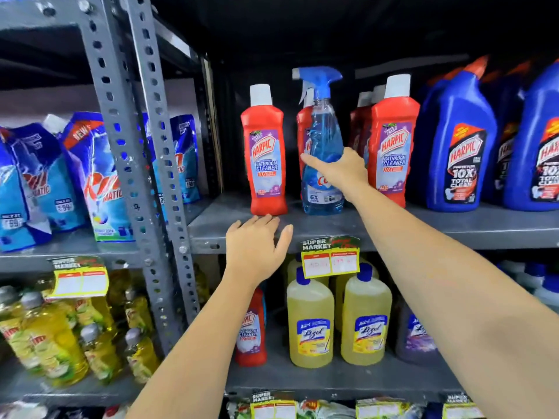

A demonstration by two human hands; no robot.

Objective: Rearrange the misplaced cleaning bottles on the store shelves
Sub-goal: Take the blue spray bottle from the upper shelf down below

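Observation:
A clear blue spray bottle (323,137) with a blue trigger stands on the grey upper shelf (332,228), among red Harpic bathroom cleaner bottles (266,155). My right hand (341,169) is wrapped around the spray bottle's middle from the right side. My left hand (257,246) is open, fingers spread, resting at the shelf's front edge just below the leftmost red bottle. Another red Harpic bottle (251,331) stands on the lower shelf beside yellow Lizol bottles (310,322).
Blue Harpic toilet cleaner bottles (456,146) fill the upper shelf's right. A slotted grey upright (142,164) divides off the left bay with Rin detergent pouches (99,182) and yellow dish-liquid bottles (54,334). A yellow price tag (331,261) hangs from the shelf edge.

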